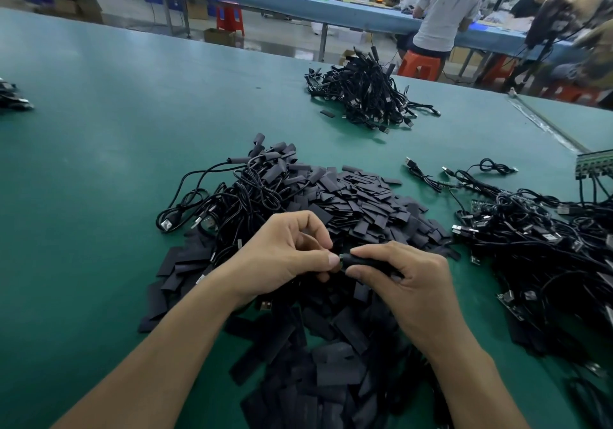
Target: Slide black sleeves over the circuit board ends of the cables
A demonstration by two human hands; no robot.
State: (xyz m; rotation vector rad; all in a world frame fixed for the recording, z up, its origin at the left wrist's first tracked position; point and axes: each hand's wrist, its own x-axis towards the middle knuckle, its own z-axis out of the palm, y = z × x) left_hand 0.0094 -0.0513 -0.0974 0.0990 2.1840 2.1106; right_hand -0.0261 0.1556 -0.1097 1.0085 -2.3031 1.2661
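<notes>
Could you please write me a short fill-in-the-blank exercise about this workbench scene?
The left hand and right hand pinch one ____ sleeve between them.
The table is ____.
The pile of cables not yet sleeved lies on the person's ____ side.
Missing: black; green; right.

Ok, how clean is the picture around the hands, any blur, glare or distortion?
Head view: left hand and right hand are sharp on the black sleeve; the sleeve pile at the bottom edge is dark and soft; the green table bows at its far edge, wide-angle, with only a faint sheen; the figures at top right are blurred.
</notes>
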